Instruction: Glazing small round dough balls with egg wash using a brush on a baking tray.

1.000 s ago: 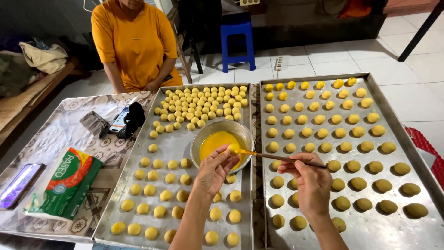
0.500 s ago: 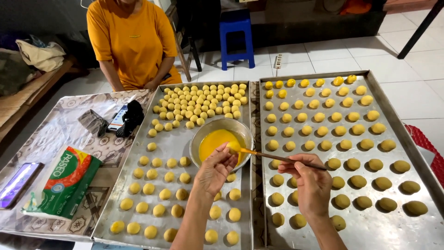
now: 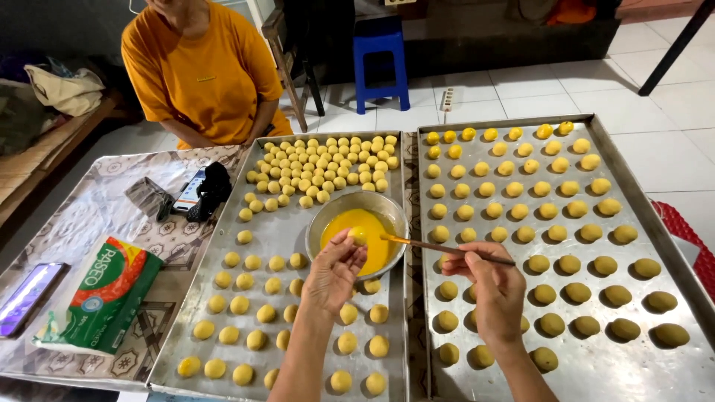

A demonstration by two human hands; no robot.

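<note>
Brush (image 3: pixel 439 246) tip shifted toward dough ball (image 3: pixel 359 236) pinched by left hand (image 3: pixel 333 272); right hand (image 3: pixel 493 286) grips brush.

Beyond the hands, a floor of pale square tiles (image 3: pixel 521 82) runs back to a dark wall. A blue plastic stool (image 3: pixel 381 59) stands on it straight ahead, beside a wooden chair (image 3: pixel 287 59). A white power strip (image 3: pixel 447 99) lies just right of the stool.
</note>
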